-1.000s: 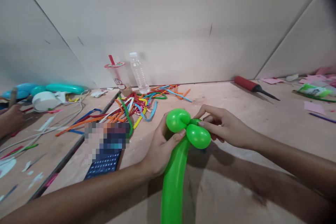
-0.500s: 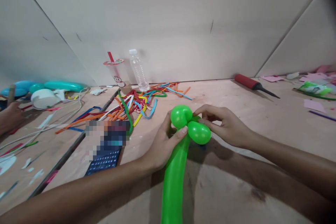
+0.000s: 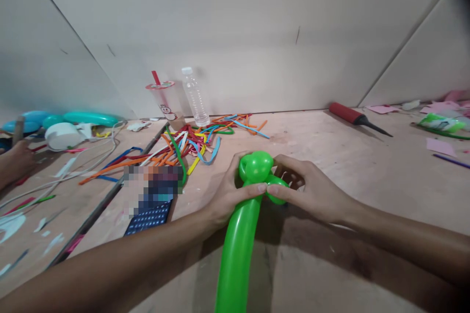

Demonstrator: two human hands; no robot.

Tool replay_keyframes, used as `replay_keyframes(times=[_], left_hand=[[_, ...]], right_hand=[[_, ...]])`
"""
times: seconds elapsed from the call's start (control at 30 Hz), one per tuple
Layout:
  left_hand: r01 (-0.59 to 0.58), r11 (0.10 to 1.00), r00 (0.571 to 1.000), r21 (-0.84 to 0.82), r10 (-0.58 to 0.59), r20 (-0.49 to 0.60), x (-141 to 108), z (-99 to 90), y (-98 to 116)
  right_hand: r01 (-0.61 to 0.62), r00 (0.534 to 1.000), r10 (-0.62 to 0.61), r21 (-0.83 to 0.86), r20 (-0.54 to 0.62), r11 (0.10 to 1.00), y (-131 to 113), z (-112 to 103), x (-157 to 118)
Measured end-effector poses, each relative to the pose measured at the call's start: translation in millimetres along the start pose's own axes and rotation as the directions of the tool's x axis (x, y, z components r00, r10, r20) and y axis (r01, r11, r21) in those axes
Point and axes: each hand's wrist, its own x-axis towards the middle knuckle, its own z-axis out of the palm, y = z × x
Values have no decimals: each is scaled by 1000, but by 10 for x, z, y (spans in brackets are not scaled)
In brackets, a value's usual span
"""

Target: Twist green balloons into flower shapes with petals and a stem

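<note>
A long green balloon [image 3: 237,254] runs up from the bottom edge, with several twisted bubbles at its top end. My left hand [image 3: 233,190] is closed round it just below the bubbles, thumb across the front. On the other side, my right hand [image 3: 304,186] grips the lower right bubble, its thumb tip meeting the left thumb at the twist. The fingers behind the bubbles are partly hidden.
Loose coloured balloons [image 3: 179,149] lie in a pile by a lidded cup [image 3: 167,102] and a clear bottle [image 3: 196,98]. A phone [image 3: 152,210] lies left, a red hand pump [image 3: 347,113] right. Another person's hand [image 3: 16,161] shows at far left.
The bubbles have been turned, so one now faces me on top. My right hand has shifted from the far side to bring its thumb to the front, against the left thumb.
</note>
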Motion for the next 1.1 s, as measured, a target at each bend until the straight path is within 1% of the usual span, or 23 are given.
replay_keyframes(times=[0.13, 0.27, 0.33, 0.4, 0.47, 0.57, 0.63, 0.73, 0.83, 0.97, 1.03, 1.07, 1.1], left_hand=[[53, 997, 999, -51, -53, 9, -13, 14, -13], [30, 999, 993, -39, -34, -110, -18, 27, -14], [34, 999, 989, -39, -40, -139, -18, 24, -12], [32, 999, 991, -40, -37, -129, -13, 10, -10], [3, 999, 994, -33, -6, -112, -2, -10, -10], [-42, 999, 995, -11, 41, -96, 18, -43, -28], [-47, 999, 992, -1, 47, -113, 26, -54, -52], [-53, 999, 983, 11, 54, -175, 20, -45, -84], [-54, 998, 974, 42, 62, -219, 4, -18, -87], [-81, 993, 964, 91, 101, -247, -5, 1, -72], [-78, 993, 963, 84, 97, -250, -4, 0, -76], [-68, 995, 964, 74, 85, -250, -3, -2, -80], [-60, 996, 965, 65, 74, -252, -2, -3, -87]], right_hand=[[2, 1000, -4, 75, 18, 997, -32, 12, -9], [-14, 999, 10, 123, 32, 992, -36, 59, -17], [-22, 1000, 20, 133, 16, 991, -39, 91, -29], [-10, 1000, 10, 136, -1, 991, -41, 114, -44], [6, 1000, -5, 116, -11, 993, -38, 127, -61], [-15, 1000, 18, 97, -25, 995, -29, 131, -81], [-22, 999, 25, 82, -41, 996, -28, 125, -88], [10, 998, -13, -42, -66, 999, -48, 106, -91], [93, 992, -107, -181, -73, 979, -82, 90, -95], [201, 976, -216, -251, -35, 947, -74, 104, -117], [243, 965, -263, -329, -15, 912, -24, 120, -132], [266, 956, -292, -397, -6, 879, 13, 126, -138], [303, 940, -340, -475, 7, 826, 54, 130, -142]])
